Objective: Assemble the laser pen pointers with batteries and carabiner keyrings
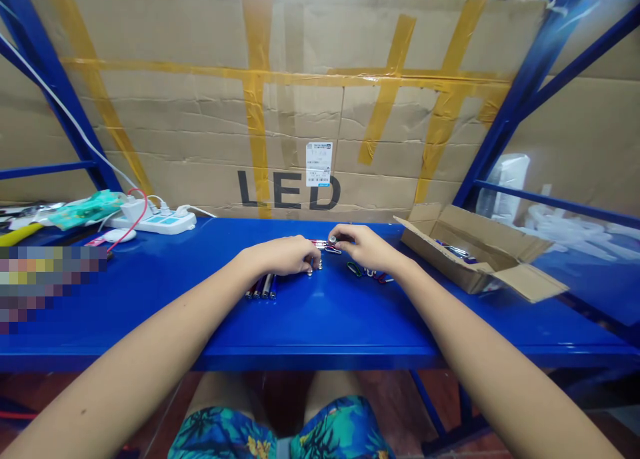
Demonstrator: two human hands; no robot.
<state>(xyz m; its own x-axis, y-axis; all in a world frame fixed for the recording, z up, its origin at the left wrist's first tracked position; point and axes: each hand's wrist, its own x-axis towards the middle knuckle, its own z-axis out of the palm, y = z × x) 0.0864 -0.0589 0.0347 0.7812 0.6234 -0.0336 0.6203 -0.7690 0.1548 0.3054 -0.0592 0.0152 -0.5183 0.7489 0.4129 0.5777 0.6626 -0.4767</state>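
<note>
Over the blue tabletop, my right hand [367,247] is closed in a pinch on a small round metal piece [333,240]. My left hand [293,255] is curled palm down beside it, fingertips at small shiny silver pieces [310,272]; what lies between its fingers is hidden. Thin red and silver parts [320,244] show between the two hands. Under my left wrist lie several slim metal tubes [265,288] side by side, partly covered. Near my right wrist are a green carabiner [354,268] and a red one [385,279].
An open cardboard box [460,252] with metal items inside stands at the right. A white power strip [160,220] with cables sits at the back left. Behind the table [330,326] rises a large taped carton [200,126] marked LED.
</note>
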